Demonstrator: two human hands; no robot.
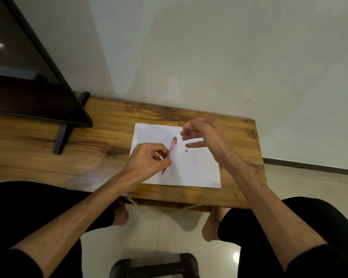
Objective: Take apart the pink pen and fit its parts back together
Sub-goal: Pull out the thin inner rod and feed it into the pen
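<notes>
The pink pen (172, 147) slants over a white sheet of paper (197, 169) on the wooden table, its silver end pointing away from me and its tip toward me. My left hand (149, 159) grips the pen's lower half with curled fingers; something thin and yellow (158, 154) shows between those fingers. My right hand (203, 135) hovers above the sheet to the right of the pen's far end, fingers loosely spread and holding nothing. A tiny dark part (186, 150) lies on the paper below the right hand's fingers.
The wooden table (100, 149) stands against a pale wall. A dark screen on a black stand (68, 125) takes up the table's left end. Below are my knees in black, bare feet on the tiled floor, and a dark stool (155, 265).
</notes>
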